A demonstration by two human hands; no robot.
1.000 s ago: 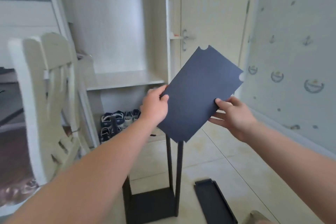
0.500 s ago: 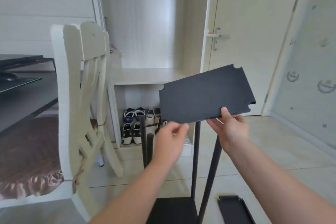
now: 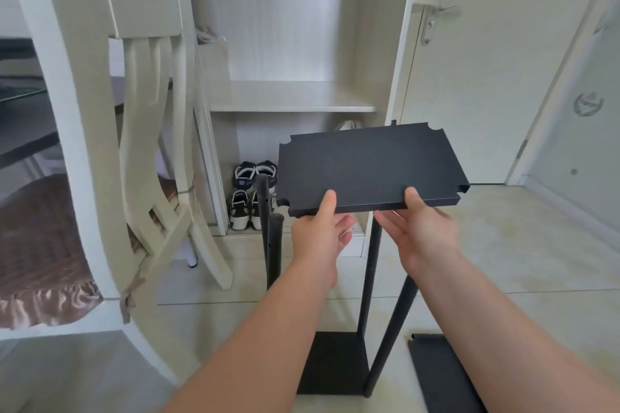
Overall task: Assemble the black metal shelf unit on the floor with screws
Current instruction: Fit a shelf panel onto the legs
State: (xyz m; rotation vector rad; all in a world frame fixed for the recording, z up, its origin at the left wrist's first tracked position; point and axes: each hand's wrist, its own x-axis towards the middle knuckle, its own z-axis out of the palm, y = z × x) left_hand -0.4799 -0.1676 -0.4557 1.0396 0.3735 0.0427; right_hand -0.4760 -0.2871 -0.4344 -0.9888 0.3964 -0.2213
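**Hazards When Seating the Shelf Panel on the Posts**

The shelf panel is held close to level in the air, above the tops of the posts. The posts rise from the base panel on the floor. The left hand and the right hand each pinch the near long edge, thumb on top and fingers underneath. The far edge has no support.

1. Drop. Both grips sit on one edge. If the far edge dips, the panel may slide out of the pinch and strike the posts or the floor.
2. Misalignment. The corner notches probably have to meet all the posts together. The posts appear to be fixed only at the bottom and do not stand parallel. A notch that catches first may push the other posts outward.
3. Tipping. A sideways push on the post tops may rock the frame toward the chair.
4. Skew. Holes show on the left posts. Seating the corners at unequal heights would leave the panel tilted and the screws hard to start.
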